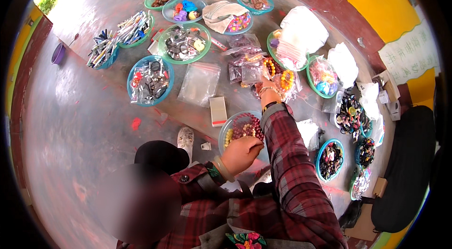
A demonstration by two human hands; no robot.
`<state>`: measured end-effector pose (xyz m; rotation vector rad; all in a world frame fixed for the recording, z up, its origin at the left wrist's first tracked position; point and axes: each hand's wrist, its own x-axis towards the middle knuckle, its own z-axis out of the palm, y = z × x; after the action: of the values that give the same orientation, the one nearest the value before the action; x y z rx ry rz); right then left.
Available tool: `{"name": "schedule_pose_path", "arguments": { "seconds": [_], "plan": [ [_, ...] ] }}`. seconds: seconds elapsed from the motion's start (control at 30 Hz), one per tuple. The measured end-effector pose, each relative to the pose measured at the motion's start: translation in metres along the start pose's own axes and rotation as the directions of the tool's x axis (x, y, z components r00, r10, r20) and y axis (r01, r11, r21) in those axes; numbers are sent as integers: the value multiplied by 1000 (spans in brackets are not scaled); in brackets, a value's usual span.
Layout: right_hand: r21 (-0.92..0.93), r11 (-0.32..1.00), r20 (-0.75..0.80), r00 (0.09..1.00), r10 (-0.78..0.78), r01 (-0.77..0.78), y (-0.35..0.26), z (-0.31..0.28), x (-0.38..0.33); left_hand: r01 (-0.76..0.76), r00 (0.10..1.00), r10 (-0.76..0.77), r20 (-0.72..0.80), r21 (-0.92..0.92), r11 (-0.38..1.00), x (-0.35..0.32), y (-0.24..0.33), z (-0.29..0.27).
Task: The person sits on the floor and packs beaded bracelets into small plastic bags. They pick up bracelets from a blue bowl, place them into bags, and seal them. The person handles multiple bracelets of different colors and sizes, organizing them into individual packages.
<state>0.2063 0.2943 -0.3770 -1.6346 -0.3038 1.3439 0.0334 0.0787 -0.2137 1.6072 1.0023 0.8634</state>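
Observation:
My left hand (241, 155) hovers over the near edge of a clear bowl (225, 136), its fingers curled in; what they hold, if anything, is hidden. Dark red bead bracelets (245, 129) and pale yellow beads (229, 137) lie in that bowl. With my right arm stretched forward, my right hand (267, 87) is at a heap of bagged bracelets, its fingers closed at the edge of a clear plastic bag (252, 73). Yellow bead bracelets (286, 80) show right beside it. Purple-tinted bags (242, 47) are piled just beyond.
A small white box (218, 111) and flat clear bags (199, 84) lie left of the bowl. Farther off stand a basin of bagged items (150, 80), a green basin (184, 43) and pens (134, 27). To the right are a white sack (303, 30) and a blue basket (330, 160).

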Motion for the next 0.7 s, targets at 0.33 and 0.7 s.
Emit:
{"name": "schedule_pose_path", "arguments": {
  "seconds": [0.33, 0.7],
  "plan": [
    [267, 950, 13, 985, -170, 161, -22, -14, -15, -39, 999, 39, -10, -17, 999, -3, -11, 3],
    [432, 902, 666, 682, -301, -24, -73, -88, -206, 513, 766, -569, 300, -818, 260, 4, -35, 13]
  ]
}}
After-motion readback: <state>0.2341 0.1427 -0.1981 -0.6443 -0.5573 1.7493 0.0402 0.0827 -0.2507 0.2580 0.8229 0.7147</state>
